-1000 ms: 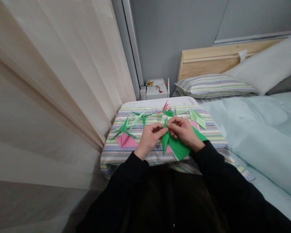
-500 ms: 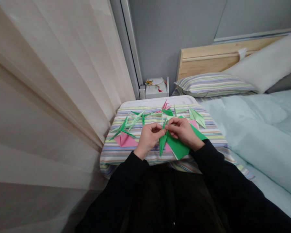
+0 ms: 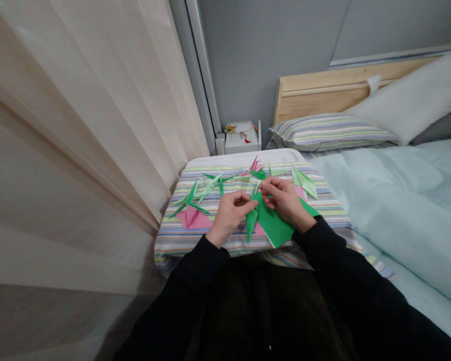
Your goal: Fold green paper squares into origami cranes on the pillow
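Note:
My left hand (image 3: 229,213) and my right hand (image 3: 283,203) hold a bright green origami paper (image 3: 272,225) above a striped cushion (image 3: 210,243). The left fingers pinch its narrow folded point near the middle, and the right fingers grip its upper edge. The paper's lower part lies on the cushion over a pink paper (image 3: 260,229). Left of my hands lies a dark green paper crane (image 3: 191,200) beside a pink folded paper (image 3: 193,218). A pale green crane (image 3: 304,183) sits just beyond my right hand.
More paper cranes (image 3: 257,170) lie along the cushion's far side, on a white tray (image 3: 244,159). A beige curtain (image 3: 86,150) hangs on the left. A pale blue duvet (image 3: 406,210) lies on the right. A white box (image 3: 242,138) with small items stands beyond the tray.
The right hand has moved slightly right and away from the left. More of the green paper now shows between my hands, its folded part standing higher.

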Demonstrator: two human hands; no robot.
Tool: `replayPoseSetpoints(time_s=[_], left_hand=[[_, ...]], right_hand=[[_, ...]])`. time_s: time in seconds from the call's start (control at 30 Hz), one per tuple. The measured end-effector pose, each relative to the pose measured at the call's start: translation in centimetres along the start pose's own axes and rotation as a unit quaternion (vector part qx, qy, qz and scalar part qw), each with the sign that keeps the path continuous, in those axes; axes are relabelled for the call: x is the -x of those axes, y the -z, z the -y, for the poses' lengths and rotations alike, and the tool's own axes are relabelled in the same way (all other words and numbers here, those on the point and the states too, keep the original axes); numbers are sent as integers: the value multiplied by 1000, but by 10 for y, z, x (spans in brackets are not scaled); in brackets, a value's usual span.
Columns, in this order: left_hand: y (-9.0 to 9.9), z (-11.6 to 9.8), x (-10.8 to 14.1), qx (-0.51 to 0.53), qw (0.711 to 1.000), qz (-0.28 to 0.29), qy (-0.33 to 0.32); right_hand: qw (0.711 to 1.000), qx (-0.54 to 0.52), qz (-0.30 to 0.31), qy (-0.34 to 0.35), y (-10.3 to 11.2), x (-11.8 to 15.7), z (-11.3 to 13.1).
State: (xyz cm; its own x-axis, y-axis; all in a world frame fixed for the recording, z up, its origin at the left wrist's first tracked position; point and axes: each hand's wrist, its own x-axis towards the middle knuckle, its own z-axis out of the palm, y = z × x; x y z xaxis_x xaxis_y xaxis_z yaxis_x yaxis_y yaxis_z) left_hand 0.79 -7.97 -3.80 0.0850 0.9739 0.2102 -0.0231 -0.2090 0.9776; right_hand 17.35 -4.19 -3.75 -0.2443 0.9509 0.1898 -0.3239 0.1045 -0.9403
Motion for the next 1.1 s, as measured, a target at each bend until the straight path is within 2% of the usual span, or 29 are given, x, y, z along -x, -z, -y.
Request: replayPoseSetpoints(time_s=[0.1, 0.37, 0.5, 0.57, 0.63, 0.73, 0.93, 1.1], left_hand=[[0, 0, -1, 10, 1000, -2, -6], [-1, -4, 0, 29, 999, 33, 11], [-1, -4, 0, 28, 999, 32, 16], [-2, -2, 0, 35, 999, 4, 13], [-2, 0, 0, 57, 997, -49, 10], [-1, 3, -2, 98, 990, -105, 11], [1, 1, -4, 144, 986, -64, 45], [0, -2, -3, 132, 989, -52, 51]], right_hand=[[997, 59, 43, -13, -1, 4, 0], [997, 73, 33, 6, -2, 7, 5], [996, 73, 41, 6, -3, 9, 5], [996, 75, 37, 7, -3, 9, 5], [995, 90, 42, 11, -5, 8, 5], [987, 135, 82, 23, -6, 7, 5], [981, 162, 106, 22, -6, 6, 5], [978, 165, 125, 4, -4, 6, 5]])
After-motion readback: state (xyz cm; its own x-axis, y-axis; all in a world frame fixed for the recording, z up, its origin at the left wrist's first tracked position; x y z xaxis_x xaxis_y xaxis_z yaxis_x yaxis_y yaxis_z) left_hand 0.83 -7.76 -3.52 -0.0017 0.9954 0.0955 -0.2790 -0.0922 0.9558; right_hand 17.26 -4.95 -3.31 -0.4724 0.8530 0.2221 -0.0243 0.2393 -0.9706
